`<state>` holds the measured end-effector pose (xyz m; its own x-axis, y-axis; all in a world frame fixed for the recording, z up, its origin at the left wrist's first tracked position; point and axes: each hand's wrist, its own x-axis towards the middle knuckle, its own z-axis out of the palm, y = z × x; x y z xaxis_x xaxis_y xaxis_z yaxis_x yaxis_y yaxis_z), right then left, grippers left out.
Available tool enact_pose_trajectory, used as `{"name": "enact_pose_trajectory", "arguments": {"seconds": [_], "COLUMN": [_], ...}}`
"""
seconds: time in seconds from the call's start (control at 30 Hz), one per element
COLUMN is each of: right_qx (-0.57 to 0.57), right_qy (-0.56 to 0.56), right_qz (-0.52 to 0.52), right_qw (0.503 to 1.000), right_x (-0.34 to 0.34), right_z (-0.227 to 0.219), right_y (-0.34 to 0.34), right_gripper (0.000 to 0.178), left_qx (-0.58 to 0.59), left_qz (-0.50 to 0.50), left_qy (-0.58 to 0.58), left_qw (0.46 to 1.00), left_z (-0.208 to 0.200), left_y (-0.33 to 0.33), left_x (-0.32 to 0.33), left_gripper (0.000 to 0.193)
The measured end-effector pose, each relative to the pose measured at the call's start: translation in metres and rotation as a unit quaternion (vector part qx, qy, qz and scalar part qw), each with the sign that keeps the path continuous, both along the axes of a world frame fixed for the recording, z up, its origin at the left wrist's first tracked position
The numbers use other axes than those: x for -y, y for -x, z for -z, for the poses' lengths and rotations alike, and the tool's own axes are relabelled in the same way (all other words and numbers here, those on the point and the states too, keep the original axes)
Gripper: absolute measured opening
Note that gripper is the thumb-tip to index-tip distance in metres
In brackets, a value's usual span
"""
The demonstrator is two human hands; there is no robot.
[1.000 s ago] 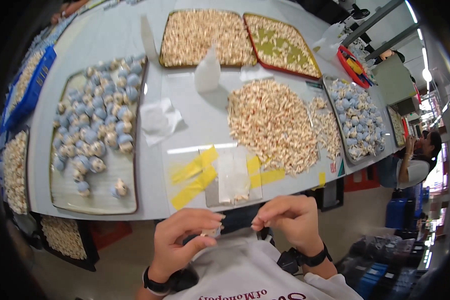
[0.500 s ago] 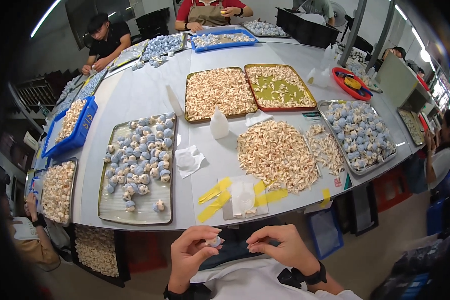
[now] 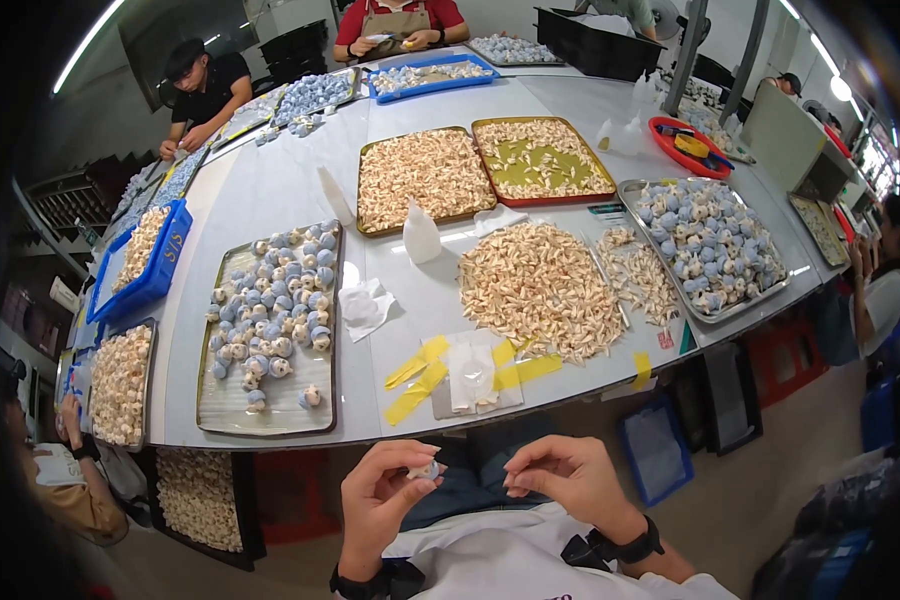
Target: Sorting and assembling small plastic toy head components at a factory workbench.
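Note:
Above my lap, in front of the table edge, my left hand point(image 3: 378, 498) pinches a small round blue-and-white figurine piece point(image 3: 425, 470) between thumb and fingers. A short gap to its right separates my right hand point(image 3: 575, 482), its thumb and fingertips pressed together; what they hold, if anything, is too small to make out. On the table straight ahead lies a heap of small cream pointed pieces point(image 3: 538, 290). A metal tray point(image 3: 290, 412) at the left carries many blue-and-white figurine pieces like the held one. At the right, another metal tray point(image 3: 712, 317) is heaped with them.
Yellow tape point(image 3: 416, 395) and a white pad point(image 3: 472, 375) lie near the front edge. Behind are a white squeeze bottle point(image 3: 421, 236), crumpled tissue point(image 3: 367, 307), and two trays of cream pieces point(image 3: 420, 175). A red basin point(image 3: 660, 130) stands far right. Co-workers sit around the table.
The view has shifted slightly, so the table appears a little higher and further left. My hands keep nearly the same pose, with the figurine piece turned slightly in my left fingers.

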<state>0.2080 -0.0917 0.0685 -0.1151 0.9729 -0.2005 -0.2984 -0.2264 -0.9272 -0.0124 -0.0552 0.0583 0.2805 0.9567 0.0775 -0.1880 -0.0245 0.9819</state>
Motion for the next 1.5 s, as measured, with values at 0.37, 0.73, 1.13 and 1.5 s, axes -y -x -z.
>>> {"name": "enact_pose_trajectory", "arguments": {"seconds": [0.37, 0.73, 1.13, 1.5], "right_qx": [0.020, 0.104, 0.318, 0.627], "right_qy": [-0.015, -0.117, -0.270, -0.432], "right_qz": [0.030, 0.175, 0.125, 0.046], "right_qw": [0.999, 0.972, 0.900, 0.646], "right_x": [-0.001, -0.031, -0.095, -0.111], "right_z": [0.000, -0.004, -0.027, -0.018], "right_y": [-0.026, -0.039, -0.021, 0.009], "right_gripper": [0.011, 0.010, 0.014, 0.019], "left_qx": [0.035, 0.056, 0.096, -0.023], "left_qz": [0.012, -0.035, -0.046, 0.027], "left_qy": [0.017, -0.012, -0.003, -0.127], "left_qw": [0.999, 0.998, 0.994, 0.991], "left_z": [0.004, 0.008, 0.007, 0.023], "left_y": [-0.004, 0.002, 0.007, 0.000], "left_x": [-0.005, -0.021, -0.053, -0.077], "left_gripper": [0.021, 0.024, 0.038, 0.046]}}
